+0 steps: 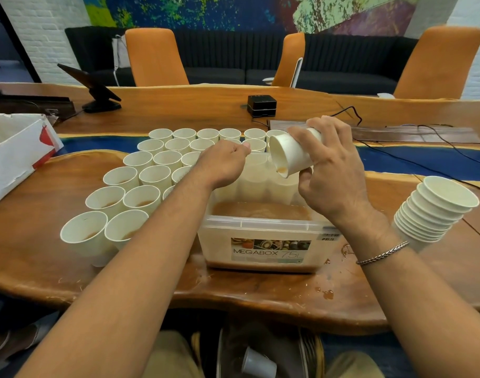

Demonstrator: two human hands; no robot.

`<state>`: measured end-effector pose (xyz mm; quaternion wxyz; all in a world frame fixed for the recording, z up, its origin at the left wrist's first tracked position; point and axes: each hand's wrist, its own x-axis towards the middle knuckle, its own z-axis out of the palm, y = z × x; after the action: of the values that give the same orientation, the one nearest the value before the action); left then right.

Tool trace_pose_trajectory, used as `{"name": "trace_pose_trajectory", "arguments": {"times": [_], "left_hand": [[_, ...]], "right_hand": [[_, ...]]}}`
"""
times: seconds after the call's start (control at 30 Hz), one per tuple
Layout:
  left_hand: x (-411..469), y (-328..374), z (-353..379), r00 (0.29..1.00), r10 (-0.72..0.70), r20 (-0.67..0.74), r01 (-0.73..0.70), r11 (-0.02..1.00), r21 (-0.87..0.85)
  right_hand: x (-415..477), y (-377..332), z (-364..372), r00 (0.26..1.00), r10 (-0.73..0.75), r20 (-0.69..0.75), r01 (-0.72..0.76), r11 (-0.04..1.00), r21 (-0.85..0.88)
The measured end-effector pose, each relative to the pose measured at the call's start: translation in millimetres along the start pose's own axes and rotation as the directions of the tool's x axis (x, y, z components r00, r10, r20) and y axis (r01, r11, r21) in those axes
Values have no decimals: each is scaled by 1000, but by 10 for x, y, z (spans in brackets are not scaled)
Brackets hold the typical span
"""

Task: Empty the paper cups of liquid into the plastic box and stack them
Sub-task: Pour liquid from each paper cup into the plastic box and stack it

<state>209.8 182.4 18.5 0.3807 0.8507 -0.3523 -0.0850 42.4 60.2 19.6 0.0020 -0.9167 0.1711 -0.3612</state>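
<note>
Right hand [334, 170]: grips a tilted paper cup [290, 154] round its wall, fingers curled over the base end; the cup's mouth faces 7 o'clock, down over the box; brown liquid sits at the lower lip.
Left hand [222, 165]: fingers curled, thumb on top, clamped on the far-left rim of the plastic box [260, 257].
Plastic box: clear, labelled MEGABOX 7.5L; stands on the wooden table [42, 268], between both forearms; a shallow layer of brown liquid [260, 210] lies inside.
Filled cups [140, 184]: upright in rows, rims touching, from 9 to 12 o'clock of the box; brown liquid shows in the near ones; contents of the far rows cannot be told.
Stack [435, 214]: nested empty cups, leaning, at 3 o'clock of the box, apart from it.
Spills [327, 294]: brown drops on the table at 5 o'clock of the box.
Other: chain bracelet [383, 253] on the right wrist; torn white carton [15, 159] at 9 o'clock; black device [262, 105] at 12 o'clock.
</note>
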Motion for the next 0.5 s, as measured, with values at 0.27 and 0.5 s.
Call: {"name": "trace_pose_trajectory", "arguments": {"times": [0.27,0.5], "left_hand": [[15,-5,7,1000,-1,7,1,1000,10],[-94,397,12,953,196,-232,-215,975,-59]], "right_hand": [[34,-6,14,912,224,343,-255,966,49],[92,42,-190,885,377,272,-459,800,386]]}}
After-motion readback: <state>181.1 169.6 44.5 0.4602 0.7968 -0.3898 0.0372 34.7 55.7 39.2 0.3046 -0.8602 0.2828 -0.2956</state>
